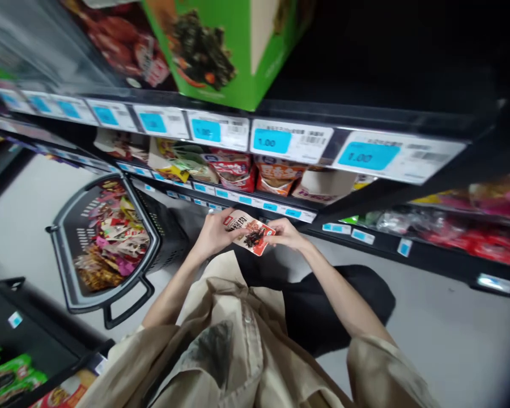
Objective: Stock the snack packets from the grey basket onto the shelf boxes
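Note:
A small white and red snack packet with a dark food picture is held between my two hands, above my lap. My left hand is closed on the packet's left side, thumb across its front. At the other end, the fingers of my right hand pinch the packet's right edge. Just beyond the hands is a low shelf with several upright bags, among them a red snack bag and an orange snack bag.
A dark shopping basket full of mixed snack packets stands on the floor at my left. A shelf edge with price labels crosses above my hands, with a green box on it. Another shelf rack is at the lower left.

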The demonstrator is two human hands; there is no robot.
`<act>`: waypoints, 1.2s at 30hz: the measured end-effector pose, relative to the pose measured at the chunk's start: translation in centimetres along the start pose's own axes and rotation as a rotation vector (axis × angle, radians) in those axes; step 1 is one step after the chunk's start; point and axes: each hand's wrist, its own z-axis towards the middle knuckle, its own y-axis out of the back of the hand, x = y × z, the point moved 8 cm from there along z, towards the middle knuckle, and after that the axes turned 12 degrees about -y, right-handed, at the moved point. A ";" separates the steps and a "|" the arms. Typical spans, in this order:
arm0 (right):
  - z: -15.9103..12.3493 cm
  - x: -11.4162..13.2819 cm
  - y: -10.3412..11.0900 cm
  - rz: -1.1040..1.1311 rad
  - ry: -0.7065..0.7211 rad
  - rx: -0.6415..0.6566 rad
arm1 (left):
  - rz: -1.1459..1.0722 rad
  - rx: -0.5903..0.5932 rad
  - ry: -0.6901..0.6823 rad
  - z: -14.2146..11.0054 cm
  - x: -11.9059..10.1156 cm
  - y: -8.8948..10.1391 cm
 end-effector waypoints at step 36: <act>1.3 -2.5 1.5 -0.022 -0.098 -0.169 | -0.030 -0.844 0.017 -7.5 8.3 23.9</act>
